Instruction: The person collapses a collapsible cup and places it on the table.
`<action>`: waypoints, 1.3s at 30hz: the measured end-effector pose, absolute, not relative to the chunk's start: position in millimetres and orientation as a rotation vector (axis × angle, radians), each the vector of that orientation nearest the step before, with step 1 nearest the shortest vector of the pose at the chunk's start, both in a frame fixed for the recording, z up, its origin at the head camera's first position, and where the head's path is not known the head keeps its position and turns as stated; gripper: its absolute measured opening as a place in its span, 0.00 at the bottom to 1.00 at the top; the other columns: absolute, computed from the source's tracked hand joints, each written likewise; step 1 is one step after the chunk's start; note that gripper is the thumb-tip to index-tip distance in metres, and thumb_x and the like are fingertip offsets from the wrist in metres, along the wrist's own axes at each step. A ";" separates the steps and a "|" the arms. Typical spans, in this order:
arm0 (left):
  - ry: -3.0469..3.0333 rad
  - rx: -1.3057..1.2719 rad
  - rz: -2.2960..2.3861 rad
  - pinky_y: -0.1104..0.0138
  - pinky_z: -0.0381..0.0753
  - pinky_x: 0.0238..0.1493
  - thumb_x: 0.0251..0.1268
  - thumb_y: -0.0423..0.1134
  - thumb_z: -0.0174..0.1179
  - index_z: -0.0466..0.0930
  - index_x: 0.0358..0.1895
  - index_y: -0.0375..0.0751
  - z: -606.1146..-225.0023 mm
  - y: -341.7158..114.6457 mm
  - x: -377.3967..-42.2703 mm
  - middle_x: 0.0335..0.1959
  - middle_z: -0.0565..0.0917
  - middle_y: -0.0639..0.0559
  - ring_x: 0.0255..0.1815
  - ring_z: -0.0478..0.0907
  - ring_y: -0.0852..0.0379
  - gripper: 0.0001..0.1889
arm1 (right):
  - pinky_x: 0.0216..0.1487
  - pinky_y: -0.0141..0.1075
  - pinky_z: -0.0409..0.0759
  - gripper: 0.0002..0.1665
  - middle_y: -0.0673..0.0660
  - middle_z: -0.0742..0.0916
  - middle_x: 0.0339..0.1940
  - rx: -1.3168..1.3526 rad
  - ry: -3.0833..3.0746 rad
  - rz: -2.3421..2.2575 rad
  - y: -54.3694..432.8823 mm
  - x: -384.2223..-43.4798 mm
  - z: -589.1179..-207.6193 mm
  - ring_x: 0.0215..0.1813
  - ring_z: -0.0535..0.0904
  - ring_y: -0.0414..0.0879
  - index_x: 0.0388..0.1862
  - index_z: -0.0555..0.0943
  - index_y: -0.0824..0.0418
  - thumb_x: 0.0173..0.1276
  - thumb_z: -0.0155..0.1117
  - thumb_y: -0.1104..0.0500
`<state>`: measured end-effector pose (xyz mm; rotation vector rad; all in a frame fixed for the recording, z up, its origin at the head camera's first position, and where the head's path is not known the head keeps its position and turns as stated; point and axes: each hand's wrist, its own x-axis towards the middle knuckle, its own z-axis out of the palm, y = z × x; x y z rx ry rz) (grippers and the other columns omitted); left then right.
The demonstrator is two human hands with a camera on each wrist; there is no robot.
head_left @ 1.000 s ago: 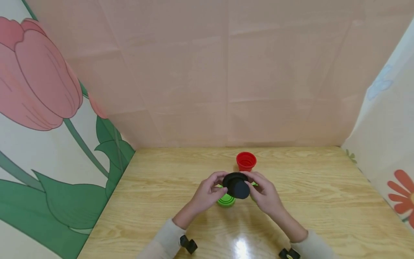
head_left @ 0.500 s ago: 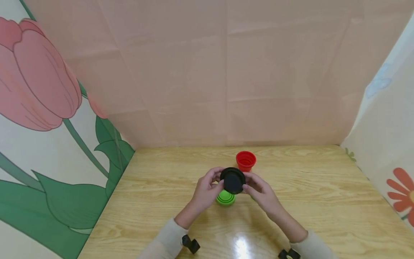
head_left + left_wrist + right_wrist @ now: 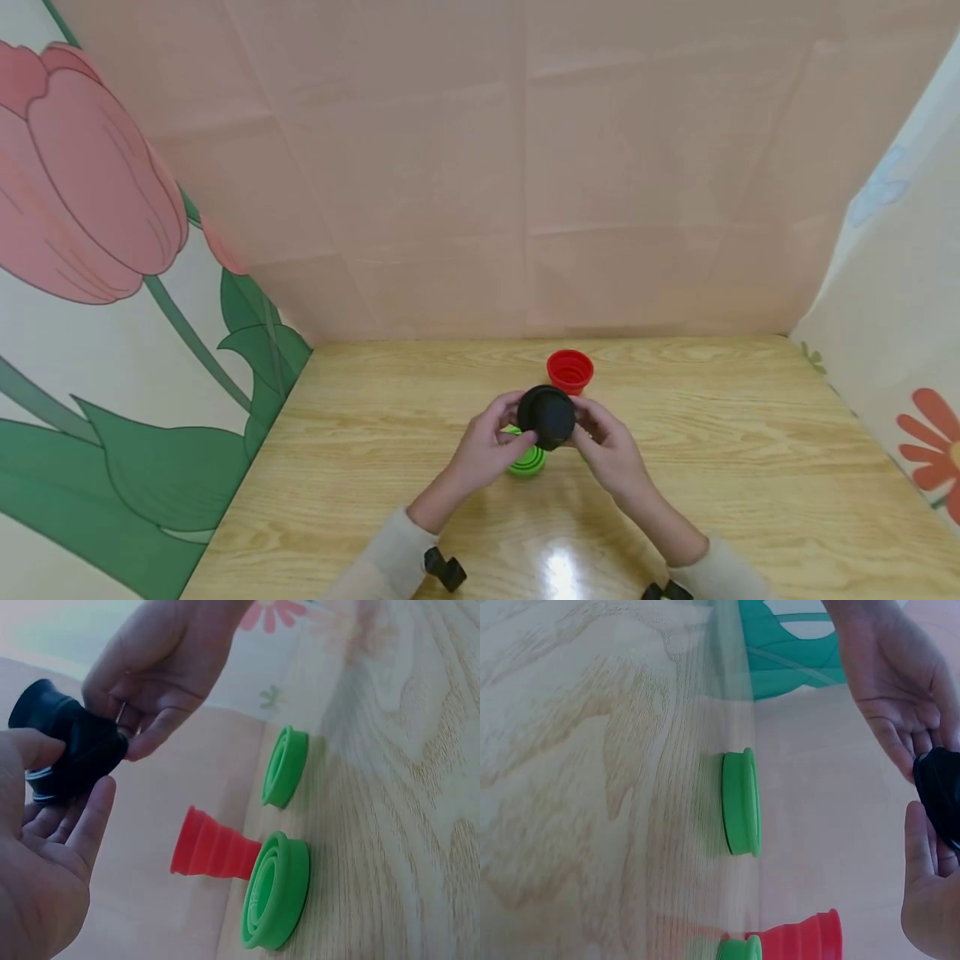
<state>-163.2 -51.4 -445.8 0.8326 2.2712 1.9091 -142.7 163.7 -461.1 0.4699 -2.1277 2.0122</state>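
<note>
A black collapsible cup (image 3: pixel 548 417), partly unfolded, is held above the table between both hands. My left hand (image 3: pixel 483 446) grips it from the left, thumb on its side. From the right, my right hand (image 3: pixel 611 454) pinches its edge with thumb and fingers. The cup's base faces the head camera. Its bent, bulging wall shows in the left wrist view, while the right wrist view cuts it off at the frame edge. Below it lies a flattened green collapsible cup (image 3: pixel 527 463); a second green cup (image 3: pixel 286 766) shows in the left wrist view but is hidden in the head view.
An unfolded red collapsible cup (image 3: pixel 570 370) stands on the wooden table (image 3: pixel 390 408), beyond the hands. A pinkish sheet (image 3: pixel 450 208) hangs behind the table. Flower-printed panels (image 3: pixel 97 175) close off the sides.
The black cup has been turned in the hands, its base swinging from lower right toward the head camera and then tilting slightly again. The red cup has stayed put.
</note>
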 end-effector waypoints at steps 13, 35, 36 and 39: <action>2.295 0.794 2.066 0.70 0.85 0.43 0.64 0.23 0.63 0.72 0.67 0.34 -451.0 -46.1 -167.6 0.46 0.83 0.38 0.45 0.81 0.57 0.26 | 0.48 0.31 0.85 0.25 0.49 0.82 0.51 0.692 -2.054 2.048 162.2 -142.0 -457.8 0.49 0.79 0.41 0.67 0.70 0.73 0.72 0.59 0.73; 2.167 0.794 1.903 0.49 0.88 0.42 0.78 0.35 0.54 0.77 0.60 0.33 -448.6 -64.9 -165.1 0.46 0.83 0.35 0.39 0.81 0.62 0.14 | 0.44 0.36 0.88 0.25 0.55 0.84 0.50 1.035 -2.388 1.496 182.2 -148.9 -438.9 0.47 0.80 0.42 0.65 0.78 0.61 0.69 0.66 0.70; 2.164 0.787 1.896 0.49 0.88 0.41 0.78 0.35 0.54 0.77 0.59 0.32 -449.1 -64.9 -165.0 0.46 0.83 0.34 0.38 0.81 0.63 0.14 | 0.44 0.36 0.88 0.25 0.55 0.84 0.50 1.040 -2.396 1.490 182.5 -149.2 -439.0 0.47 0.80 0.42 0.65 0.78 0.62 0.69 0.66 0.69; 2.143 0.780 1.891 0.49 0.88 0.42 0.79 0.35 0.53 0.77 0.59 0.29 -449.2 -64.8 -165.1 0.47 0.83 0.33 0.37 0.82 0.63 0.15 | 0.44 0.36 0.88 0.24 0.56 0.84 0.50 1.014 -2.405 1.507 183.3 -150.3 -440.5 0.47 0.81 0.43 0.65 0.77 0.64 0.70 0.65 0.69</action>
